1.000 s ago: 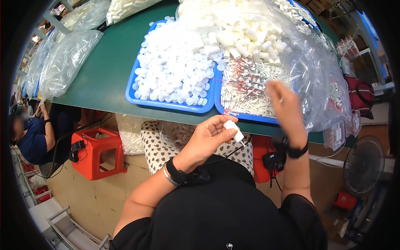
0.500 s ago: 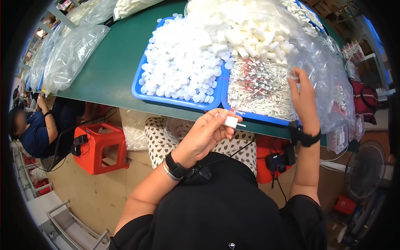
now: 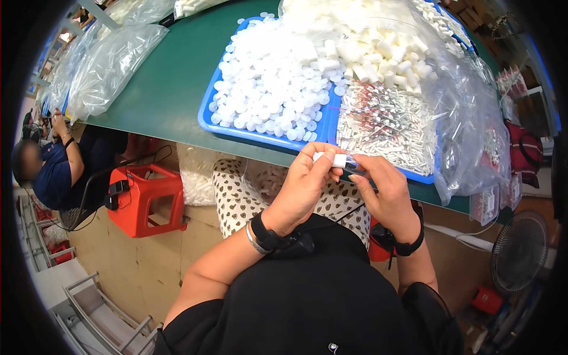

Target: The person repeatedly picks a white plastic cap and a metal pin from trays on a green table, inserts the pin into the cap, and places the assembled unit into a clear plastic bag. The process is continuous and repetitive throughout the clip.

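Observation:
My left hand is closed, its thumb and fingers pinching a small white cylindrical piece just in front of the table edge. My right hand meets it from the right, fingers closed on a small clear tube-like plastic piece at the white piece's right end. Whether the clear piece is around the white one or only against it, I cannot tell. Beyond my hands lie a blue tray heaped with white discs and another blue tray of thin white sticks and red-and-white wire-like parts.
Large white foam-like cylinders spill from clear plastic at the back. A clear bag lies right of the trays, another bag at the far left. Nearby are a red stool, a fan and a seated person.
My right hand has come from the stick tray's right side down to my left hand, bringing the clear piece to the white one. The whole view has shifted slightly.

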Motion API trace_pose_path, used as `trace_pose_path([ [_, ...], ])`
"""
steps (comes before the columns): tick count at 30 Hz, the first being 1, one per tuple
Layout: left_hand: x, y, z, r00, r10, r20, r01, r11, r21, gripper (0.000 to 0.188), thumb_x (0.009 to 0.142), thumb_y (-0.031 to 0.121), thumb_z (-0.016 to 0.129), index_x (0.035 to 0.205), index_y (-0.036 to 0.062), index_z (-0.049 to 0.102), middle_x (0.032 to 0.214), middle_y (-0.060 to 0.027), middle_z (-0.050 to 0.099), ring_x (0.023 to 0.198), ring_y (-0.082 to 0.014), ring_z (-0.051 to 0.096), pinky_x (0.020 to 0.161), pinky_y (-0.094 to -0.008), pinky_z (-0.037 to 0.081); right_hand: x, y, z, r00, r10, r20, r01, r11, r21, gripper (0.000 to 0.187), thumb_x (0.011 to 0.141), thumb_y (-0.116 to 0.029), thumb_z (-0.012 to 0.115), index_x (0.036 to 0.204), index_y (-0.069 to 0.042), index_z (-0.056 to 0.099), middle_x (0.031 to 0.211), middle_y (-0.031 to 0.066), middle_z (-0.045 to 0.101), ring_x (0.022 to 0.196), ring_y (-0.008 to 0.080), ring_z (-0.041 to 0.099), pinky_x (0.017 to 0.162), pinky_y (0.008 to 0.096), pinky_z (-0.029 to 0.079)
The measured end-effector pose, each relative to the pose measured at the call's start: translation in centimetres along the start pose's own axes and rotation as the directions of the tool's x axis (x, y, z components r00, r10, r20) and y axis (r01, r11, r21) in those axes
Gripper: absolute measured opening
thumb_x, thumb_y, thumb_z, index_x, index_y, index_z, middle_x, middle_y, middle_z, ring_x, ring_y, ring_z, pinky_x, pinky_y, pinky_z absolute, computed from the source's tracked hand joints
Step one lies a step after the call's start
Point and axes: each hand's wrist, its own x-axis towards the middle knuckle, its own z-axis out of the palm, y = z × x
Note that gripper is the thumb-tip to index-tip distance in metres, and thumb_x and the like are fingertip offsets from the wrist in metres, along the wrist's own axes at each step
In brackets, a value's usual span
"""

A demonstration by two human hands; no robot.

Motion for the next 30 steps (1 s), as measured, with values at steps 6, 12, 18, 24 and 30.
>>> trace_pose_path([
  [6,-0.4,-0.9,0.1,0.988,0.154,-0.025,-0.144,0.963,0.228,0.019,0.104,0.016,0.052,0.117,0.0031,0.052,0.103,-0.0043,0.060,0.089,-0.0077,0.056,0.082,-0.0246,0.048,-0.1,-0.2,0.9,0.999,0.041,-0.014,-0.040,0.998,0.040,0.032,0.084,-0.001,0.071,0.114,0.003,0.061,0.096,0.0167,0.066,0.080,0.0306,0.065,0.070,0.0379,0.052],
  [12,-0.7,-1.0,-0.9,0.980,0.136,0.143,-0.187,0.865,0.466,0.024,0.100,0.009,0.054,0.124,0.0057,0.051,0.111,-0.0041,0.055,0.096,-0.0082,0.054,0.090,-0.0258,0.046,-0.4,0.3,1.5,0.999,0.050,0.019,-0.052,0.987,0.150,0.028,0.086,0.002,0.067,0.112,0.003,0.060,0.098,0.0181,0.065,0.082,0.0335,0.065,0.071,0.0388,0.053],
  [18,-0.9,-0.7,-0.5,0.925,0.150,0.350,-0.303,0.846,0.438,0.046,0.091,0.003,0.059,0.136,0.0057,0.054,0.151,-0.0131,0.040,0.137,-0.0218,0.041,0.114,-0.0375,0.032,-1.0,0.0,2.7,0.997,-0.067,0.045,0.056,0.974,0.219,0.035,0.078,0.012,0.057,0.112,0.003,0.059,0.097,0.0207,0.064,0.085,0.0385,0.065,0.072,0.0425,0.053],
  [24,-0.8,-0.2,-0.7,0.960,-0.027,0.279,-0.069,0.942,0.329,0.054,0.095,0.008,0.054,0.148,0.0057,0.040,0.149,-0.0120,0.041,0.136,-0.0211,0.042,0.114,-0.0377,0.033,-0.2,-0.4,3.7,0.999,-0.029,0.014,0.026,0.977,0.212,0.029,0.082,0.006,0.062,0.111,0.002,0.057,0.096,0.0204,0.063,0.086,0.0397,0.064,0.071,0.0437,0.052],
  [30,-0.7,-0.2,-1.2,0.948,-0.209,0.242,0.238,0.966,-0.100,0.060,0.103,0.029,0.037,0.155,0.0026,0.024,0.156,-0.0133,0.034,0.136,-0.0209,0.042,0.116,-0.0369,0.030,0.2,-0.3,3.7,0.999,-0.035,-0.034,0.038,0.996,0.078,0.029,0.087,-0.008,0.070,0.111,0.000,0.056,0.094,0.0180,0.061,0.079,0.0353,0.063,0.065,0.0409,0.051],
])
